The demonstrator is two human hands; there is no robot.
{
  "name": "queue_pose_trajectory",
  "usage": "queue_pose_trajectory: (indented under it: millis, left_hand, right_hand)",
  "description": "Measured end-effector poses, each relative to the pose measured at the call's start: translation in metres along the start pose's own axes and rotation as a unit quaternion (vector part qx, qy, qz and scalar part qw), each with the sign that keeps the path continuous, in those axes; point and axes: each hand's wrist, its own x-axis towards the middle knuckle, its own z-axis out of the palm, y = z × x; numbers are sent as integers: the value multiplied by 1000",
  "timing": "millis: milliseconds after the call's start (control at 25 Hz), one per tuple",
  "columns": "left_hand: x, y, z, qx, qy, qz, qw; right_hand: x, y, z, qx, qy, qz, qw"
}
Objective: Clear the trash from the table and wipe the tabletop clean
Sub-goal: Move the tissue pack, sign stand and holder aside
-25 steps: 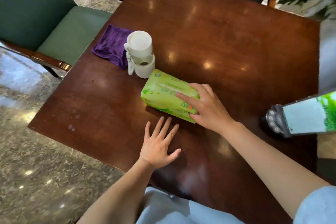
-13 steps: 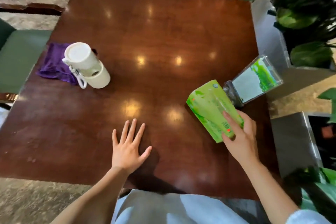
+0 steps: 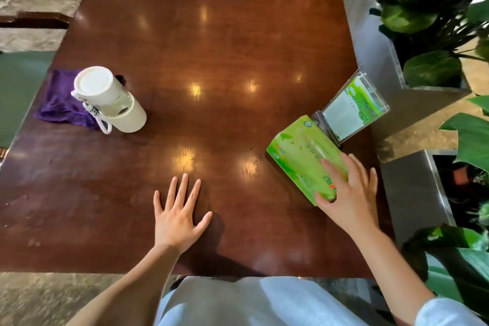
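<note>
Seen from above, a dark, glossy square wooden table [image 3: 211, 42] fills most of the view, with the person standing at its near edge. Their left hand [image 3: 177, 216] lies flat on the wood near that edge, fingers spread, holding nothing. Their right hand [image 3: 346, 193] reaches toward the right side and grips the near end of a green tissue pack [image 3: 300, 153], thumb on its inner side and fingers draped over the top. The pack sits close to the table's right edge, angled away from the person, its far corner just beside a clear acrylic sign stand [image 3: 352, 110] that leans at that same edge. Across the table, by the left edge, a white lidded cup [image 3: 111, 99] with a strap stands on the wood, touching a crumpled purple cloth [image 3: 60, 103] that reaches the edge. Between these two groups, the centre and the far half of the table are bare polished wood showing only light reflections. Beyond the right edge stand metal planters [image 3: 412, 193] with large green leaves, close against the table. A green chair seat [image 3: 18, 87] sits just off the left edge.
</note>
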Motion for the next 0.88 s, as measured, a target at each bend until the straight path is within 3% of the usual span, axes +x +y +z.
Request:
queue_pose_trajectory:
  millis: [200,640,880]
  left_hand:
    - [-1,1,-2,-8,-3,-2,1000]
    - [1,-2,-2,-56,-6,-6,998]
    - [0,-4,-4,-81,-1,3,997]
  right_hand:
    - [34,-55,-3,46,67,-91,993]
    - [148,-246,5,141,-20,-299,943]
    - [222,-358,-12,80,-76,-383,917]
